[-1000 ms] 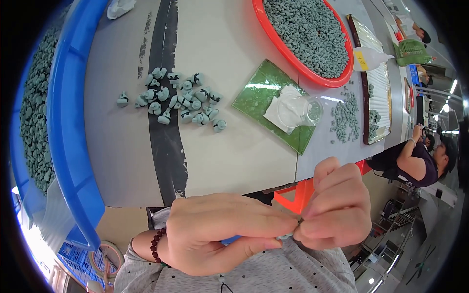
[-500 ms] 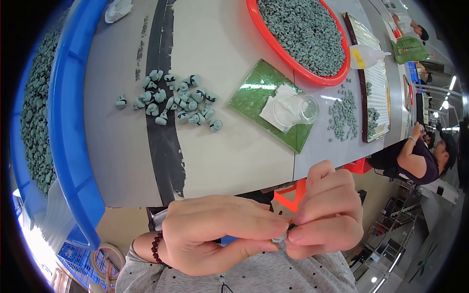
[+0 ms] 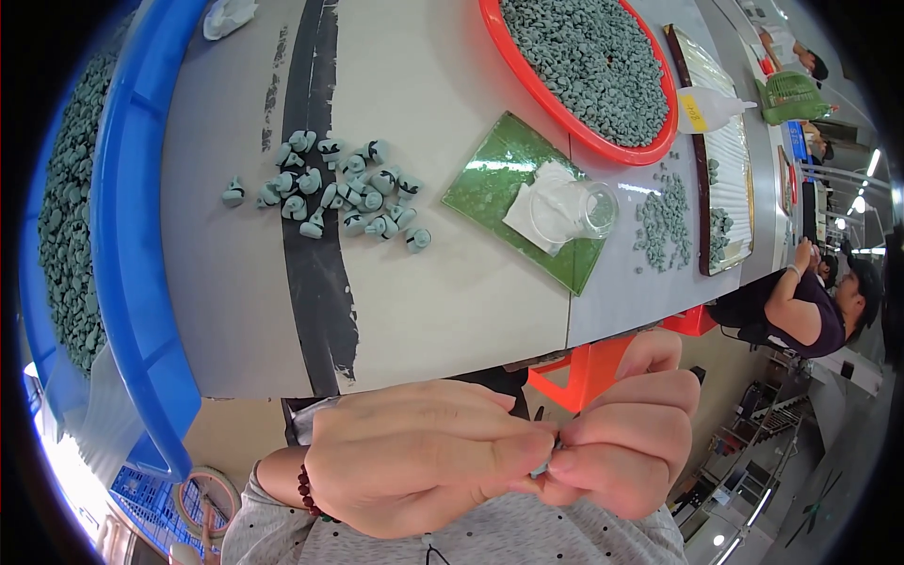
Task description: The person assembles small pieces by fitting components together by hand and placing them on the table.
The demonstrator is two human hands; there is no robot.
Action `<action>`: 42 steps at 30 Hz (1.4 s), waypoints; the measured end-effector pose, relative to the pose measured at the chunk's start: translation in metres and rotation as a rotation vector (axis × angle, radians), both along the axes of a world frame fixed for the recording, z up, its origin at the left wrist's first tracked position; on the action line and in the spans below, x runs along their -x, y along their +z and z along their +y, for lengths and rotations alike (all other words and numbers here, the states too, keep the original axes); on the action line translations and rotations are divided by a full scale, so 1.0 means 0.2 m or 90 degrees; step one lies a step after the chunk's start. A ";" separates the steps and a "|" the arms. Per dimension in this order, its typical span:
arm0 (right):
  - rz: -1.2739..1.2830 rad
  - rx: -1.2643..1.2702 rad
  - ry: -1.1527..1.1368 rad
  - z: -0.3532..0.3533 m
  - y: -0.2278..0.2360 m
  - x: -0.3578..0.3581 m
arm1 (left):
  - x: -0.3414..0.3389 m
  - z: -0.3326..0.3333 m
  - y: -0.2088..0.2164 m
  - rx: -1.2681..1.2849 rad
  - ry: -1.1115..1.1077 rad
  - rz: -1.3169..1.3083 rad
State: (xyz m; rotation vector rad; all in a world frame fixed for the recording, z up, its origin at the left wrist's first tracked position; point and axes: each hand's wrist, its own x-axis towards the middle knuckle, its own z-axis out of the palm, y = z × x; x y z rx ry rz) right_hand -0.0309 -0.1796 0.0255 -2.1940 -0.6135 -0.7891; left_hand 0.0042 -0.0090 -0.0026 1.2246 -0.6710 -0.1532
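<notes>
My left hand [image 3: 405, 457] and my right hand [image 3: 629, 438] meet in front of my lap, below the table's near edge. Between their pinched fingertips is a small grey-green plastic part [image 3: 540, 469] with a dark bit at its top. Fingers cover most of it, so its full shape is hidden. Both hands grip it from opposite sides. On the table [image 3: 452, 330] beyond lies a loose group of grey-green parts with black bands [image 3: 353, 193]. To their right, a green tile [image 3: 499, 165] carries a white tissue [image 3: 527, 221] and a clear plastic cup [image 3: 589, 212].
A blue bin [image 3: 141, 282] full of grey-green pieces stands at left. A red basin [image 3: 670, 118] of small pieces sits at the far right, near a squeeze bottle [image 3: 716, 110], scattered small pieces [image 3: 664, 226] and a tray [image 3: 734, 179]. A co-worker [image 3: 810, 301] sits at right.
My right hand has turned and dropped slightly, its fingers curling closer around the part. My left fingers have closed in, hiding more of it.
</notes>
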 end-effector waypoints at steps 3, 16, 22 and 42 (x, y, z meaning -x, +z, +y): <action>-0.006 0.002 -0.007 0.01 -0.01 -0.01 | 0.01 -0.01 0.01 0.000 0.023 0.005; -0.025 0.004 -0.046 0.04 -0.01 0.00 | 0.02 -0.02 0.02 0.005 0.086 -0.034; -0.024 0.023 0.008 0.01 0.02 -0.02 | 0.00 -0.01 0.02 0.010 0.039 -0.001; 0.102 -0.177 0.114 -0.02 -0.03 -0.07 | 0.01 -0.01 -0.02 0.109 -0.014 0.053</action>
